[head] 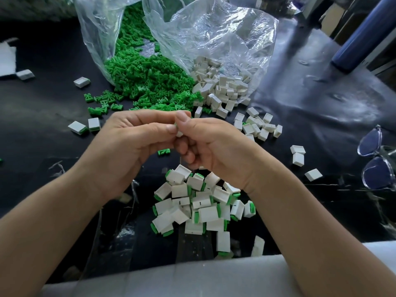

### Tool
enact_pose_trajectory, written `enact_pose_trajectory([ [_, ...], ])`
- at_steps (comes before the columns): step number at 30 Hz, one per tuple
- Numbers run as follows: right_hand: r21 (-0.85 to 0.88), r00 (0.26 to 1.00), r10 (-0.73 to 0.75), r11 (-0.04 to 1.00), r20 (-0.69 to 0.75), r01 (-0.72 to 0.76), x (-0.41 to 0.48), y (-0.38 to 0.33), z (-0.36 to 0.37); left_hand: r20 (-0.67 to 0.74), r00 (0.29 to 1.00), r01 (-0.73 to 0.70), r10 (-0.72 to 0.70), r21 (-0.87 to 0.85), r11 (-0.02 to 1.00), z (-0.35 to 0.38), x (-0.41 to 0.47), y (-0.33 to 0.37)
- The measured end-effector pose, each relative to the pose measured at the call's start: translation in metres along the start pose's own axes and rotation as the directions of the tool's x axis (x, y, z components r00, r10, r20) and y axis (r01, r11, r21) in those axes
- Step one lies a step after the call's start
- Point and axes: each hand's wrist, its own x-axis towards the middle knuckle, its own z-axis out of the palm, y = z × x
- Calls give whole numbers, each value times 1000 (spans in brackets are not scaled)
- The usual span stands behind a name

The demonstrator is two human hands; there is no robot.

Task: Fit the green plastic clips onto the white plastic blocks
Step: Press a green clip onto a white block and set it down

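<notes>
Black tabletop (42,103): one clear bag (96,39) spills green clips (145,80), a second bag (214,35) white blocks (222,86). Both grips, left hand (128,146) and right hand (214,146), pinch one block (179,133) with a clip (175,125), above finished pieces (199,202) near the front edge.

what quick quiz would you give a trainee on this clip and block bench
1. True or false: the loose green plastic clips spill out of a clear plastic bag.
2. Where does the pile of clipped white blocks lie? A) inside the bag B) on the black table, near the person, below the wrists C) at the table's far left edge
3. What do the left hand and the right hand pinch between them?
Key: 1 true; 2 B; 3 a small white plastic block with a bit of green showing at its top.
</notes>
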Motion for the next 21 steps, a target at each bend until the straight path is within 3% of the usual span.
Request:
enact_pose_trajectory([
  [8,15,1000,-4,1000,4,4,-1,-1,-1,-26,999,46,-47,-24,999,-1,1,1],
  [14,-77,1000,-17,997,-12,16,0,1,1,-37,999,18,-18,9,1000,2,-1,0],
  [21,0,993,-66,998,-93,66,2,6,6,-97,995,16,-16,-2,1000,3,-1,-3],
])
